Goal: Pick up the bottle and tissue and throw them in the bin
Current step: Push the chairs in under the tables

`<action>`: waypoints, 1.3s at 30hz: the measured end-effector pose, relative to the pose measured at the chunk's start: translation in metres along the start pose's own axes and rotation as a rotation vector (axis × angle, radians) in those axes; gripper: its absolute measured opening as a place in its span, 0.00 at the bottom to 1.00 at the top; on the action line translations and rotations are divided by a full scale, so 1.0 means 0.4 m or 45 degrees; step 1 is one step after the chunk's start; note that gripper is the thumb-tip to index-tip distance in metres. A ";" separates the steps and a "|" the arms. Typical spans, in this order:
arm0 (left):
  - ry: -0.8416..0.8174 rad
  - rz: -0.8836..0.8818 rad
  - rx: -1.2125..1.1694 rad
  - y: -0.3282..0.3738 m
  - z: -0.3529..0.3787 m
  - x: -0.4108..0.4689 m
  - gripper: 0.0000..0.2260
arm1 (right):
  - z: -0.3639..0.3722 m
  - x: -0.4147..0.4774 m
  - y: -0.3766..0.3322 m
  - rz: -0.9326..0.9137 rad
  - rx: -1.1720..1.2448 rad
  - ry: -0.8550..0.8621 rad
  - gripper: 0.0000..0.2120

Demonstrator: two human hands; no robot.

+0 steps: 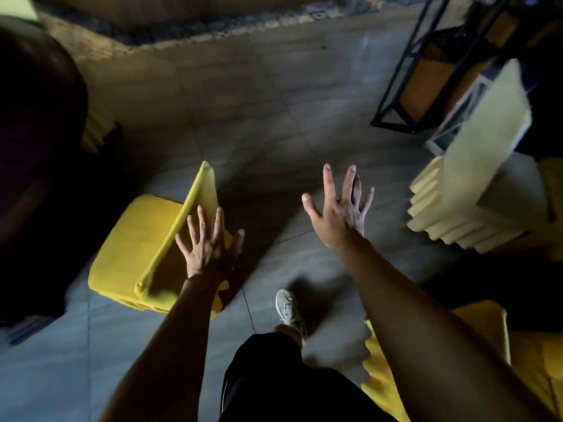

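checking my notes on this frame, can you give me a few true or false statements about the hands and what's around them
1. Both hands are open with fingers spread. True: the left hand and the right hand hold nothing.
2. The right hand has a bottle in its grip. False: it is empty, and no bottle shows in this view.
3. The left hand is over a yellow chair. True.
4. The floor is carpeted. False: it is grey tile with visible joints.
5. A white shoe shows between the arms. True.
6. The pale chair is at the person's left. False: it is at the right.
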State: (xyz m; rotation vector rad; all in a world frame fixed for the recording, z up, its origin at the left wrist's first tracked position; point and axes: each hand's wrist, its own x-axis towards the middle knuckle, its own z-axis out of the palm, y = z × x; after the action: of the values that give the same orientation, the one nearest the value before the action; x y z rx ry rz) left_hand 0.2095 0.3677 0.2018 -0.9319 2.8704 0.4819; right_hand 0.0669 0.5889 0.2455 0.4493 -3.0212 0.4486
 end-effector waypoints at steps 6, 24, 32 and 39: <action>0.144 -0.170 0.116 -0.096 0.052 0.065 0.33 | 0.095 0.201 -0.111 -0.326 -0.084 -0.137 0.38; 0.142 -1.210 -0.195 -0.153 -0.016 0.074 0.29 | 0.331 0.398 -0.570 -1.239 -0.175 -0.658 0.36; 0.293 -1.408 -0.181 -0.141 -0.001 0.113 0.26 | 0.405 0.418 -0.607 -1.456 -0.207 -0.685 0.37; 0.512 -1.403 -0.086 -0.157 0.028 0.121 0.25 | 0.429 0.423 -0.612 -1.493 -0.120 -0.648 0.37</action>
State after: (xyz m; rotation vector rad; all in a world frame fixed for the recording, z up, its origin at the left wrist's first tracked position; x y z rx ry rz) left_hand 0.2068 0.2961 0.1659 -2.5422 2.0592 0.2667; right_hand -0.0251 0.2679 0.1653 2.3415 -2.4517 0.0816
